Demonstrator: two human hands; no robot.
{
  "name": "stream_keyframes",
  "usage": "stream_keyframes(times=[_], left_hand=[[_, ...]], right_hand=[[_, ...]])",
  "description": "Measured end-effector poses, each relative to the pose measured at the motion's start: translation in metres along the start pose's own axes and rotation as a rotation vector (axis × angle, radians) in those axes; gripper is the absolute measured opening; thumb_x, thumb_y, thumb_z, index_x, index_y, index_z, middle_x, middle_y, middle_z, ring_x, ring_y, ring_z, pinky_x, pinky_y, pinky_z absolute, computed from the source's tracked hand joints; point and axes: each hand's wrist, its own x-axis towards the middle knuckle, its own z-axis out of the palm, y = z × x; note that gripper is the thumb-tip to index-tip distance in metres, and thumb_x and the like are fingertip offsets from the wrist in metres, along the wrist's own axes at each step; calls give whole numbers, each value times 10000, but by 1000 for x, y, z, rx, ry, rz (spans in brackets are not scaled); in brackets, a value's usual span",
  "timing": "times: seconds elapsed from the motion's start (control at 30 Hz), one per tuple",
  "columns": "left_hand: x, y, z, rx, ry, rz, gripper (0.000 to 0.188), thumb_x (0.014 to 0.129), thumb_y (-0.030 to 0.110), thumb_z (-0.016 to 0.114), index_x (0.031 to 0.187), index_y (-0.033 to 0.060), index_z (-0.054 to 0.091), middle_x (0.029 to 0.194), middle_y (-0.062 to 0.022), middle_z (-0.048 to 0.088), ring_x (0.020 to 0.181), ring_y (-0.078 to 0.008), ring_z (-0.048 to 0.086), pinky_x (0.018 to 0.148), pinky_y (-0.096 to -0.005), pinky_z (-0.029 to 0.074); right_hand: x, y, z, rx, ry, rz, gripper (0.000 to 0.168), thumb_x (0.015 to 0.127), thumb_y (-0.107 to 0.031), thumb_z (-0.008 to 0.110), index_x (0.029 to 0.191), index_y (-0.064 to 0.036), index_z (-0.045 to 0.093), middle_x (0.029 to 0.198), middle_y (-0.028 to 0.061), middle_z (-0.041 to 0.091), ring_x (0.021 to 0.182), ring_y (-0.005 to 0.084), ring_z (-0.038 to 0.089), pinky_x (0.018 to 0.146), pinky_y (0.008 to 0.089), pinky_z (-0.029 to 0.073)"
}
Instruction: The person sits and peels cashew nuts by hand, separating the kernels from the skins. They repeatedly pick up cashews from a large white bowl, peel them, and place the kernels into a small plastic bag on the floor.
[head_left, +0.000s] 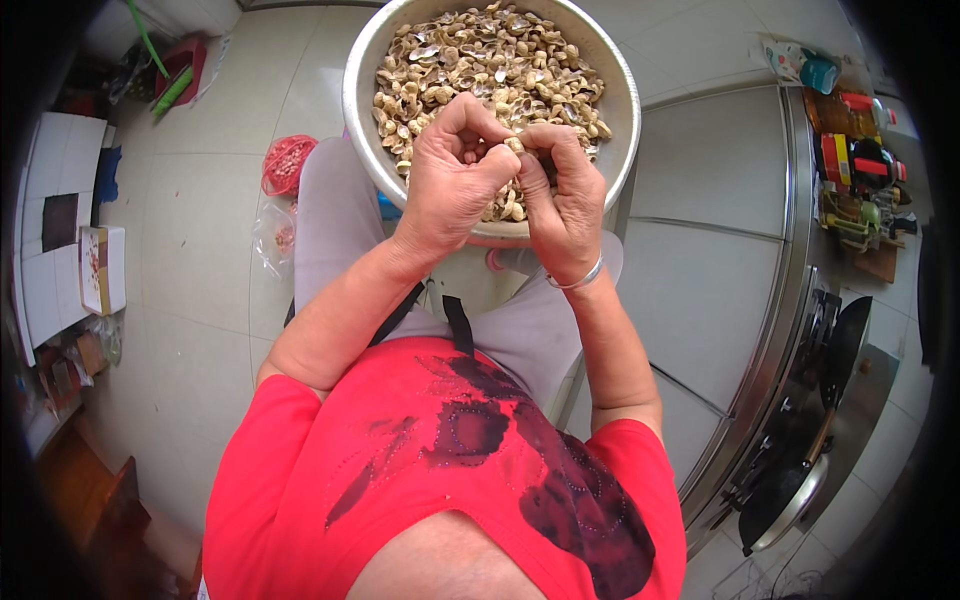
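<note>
A single peanut in its shell (514, 145) is pinched between the fingertips of both my hands, above a large metal basin (628, 97). My left hand (454, 180) grips it from one side with thumb and forefinger, its other fingers curled under. Small pinkish shapes show inside that curl; whether they are kernels or fingertips I cannot tell. From the other side my right hand (562, 191), with a silver bangle at the wrist, presses thumb and forefinger on the peanut. Peanut shells (480, 64), many split open, cover the basin's bottom below the hands.
Left of my knee, a red net bag (289, 165) and a clear plastic bag (276, 238) with pinkish kernels lie on the tiled floor (199, 225). Cabinets (705, 165) stand close on the right, below a counter with bottles (862, 161) and a wok (844, 360).
</note>
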Motion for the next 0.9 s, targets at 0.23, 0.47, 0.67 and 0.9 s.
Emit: stream_keyframes(times=[0.23,0.47,0.67,0.9], left_hand=[[0,-6,-2,-40,35,-9,151,832,-50,600,852,81,529,773,64,502,665,8,435,571,-165,364],[0,-12,11,-123,157,-31,142,830,-61,568,851,74,530,781,54,508,666,-1,439,575,-168,376],[-1,-28,18,50,198,163,140,838,-66,552,890,60,520,818,40,521,686,1,447,596,-158,397],[0,-17,24,-100,174,-16,125,899,42,650,976,36,551,846,10,567,685,-10,489,577,-154,402]], right_hand=[[2,3,1,-86,-21,-80,115,878,41,613,976,-8,579,813,117,571,693,209,553,645,298,464],[0,11,15,-149,93,-69,67,963,-54,492,1030,-45,494,763,150,551,638,294,561,584,367,447],[8,10,26,-69,225,20,87,1010,-123,434,996,-57,489,705,143,561,581,268,561,538,363,429],[11,29,27,179,290,65,77,1009,-107,512,968,-42,508,700,10,534,582,77,474,498,250,395]])
